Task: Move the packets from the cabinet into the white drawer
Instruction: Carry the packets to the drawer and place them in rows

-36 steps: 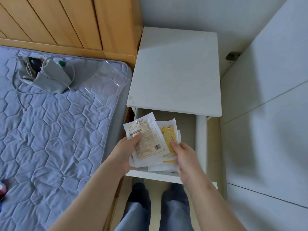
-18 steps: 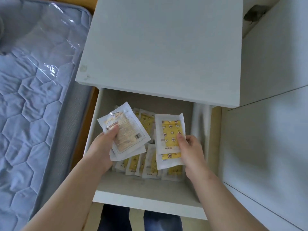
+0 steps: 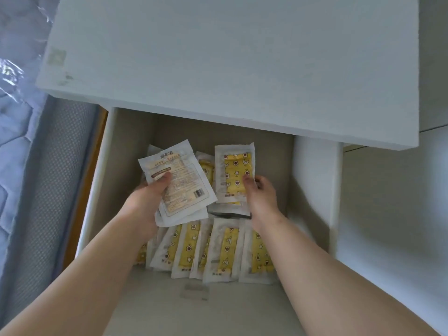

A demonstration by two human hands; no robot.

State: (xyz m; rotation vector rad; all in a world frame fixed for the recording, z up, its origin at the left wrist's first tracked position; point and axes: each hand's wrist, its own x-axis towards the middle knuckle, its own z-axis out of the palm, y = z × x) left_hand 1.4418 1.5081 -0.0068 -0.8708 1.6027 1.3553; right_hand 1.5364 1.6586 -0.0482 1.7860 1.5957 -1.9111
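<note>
Pinches with the left hand (image 3: 148,202) a small stack of packets (image 3: 184,187), thumb pressed on the printed, barcoded face, fingers hidden underneath. Holds with the right hand (image 3: 263,197) a yellow packet (image 3: 234,175) with a star print, thumb on its face, fingers curled at its right edge. Keeps the two hands apart, stack at 11 o'clock of the drawer's middle, yellow packet at 1 o'clock, both upright in view and inside the outline of the white drawer (image 3: 312,190). Cannot tell whether either bundle touches what lies below.

Between the two bundles, toward 12 o'clock, more yellow packets partly hidden. At 6 o'clock of the hands, a row of packets (image 3: 218,251) lying overlapped on the drawer floor, fanned side by side, yellow faces up.

Beyond the drawer, at 12 o'clock, a flat white top (image 3: 218,57) overhanging its back half. At 9 o'clock, a quilted blue mattress (image 3: 14,141) under clear plastic. At 3 o'clock, plain white panels (image 3: 400,202).
</note>
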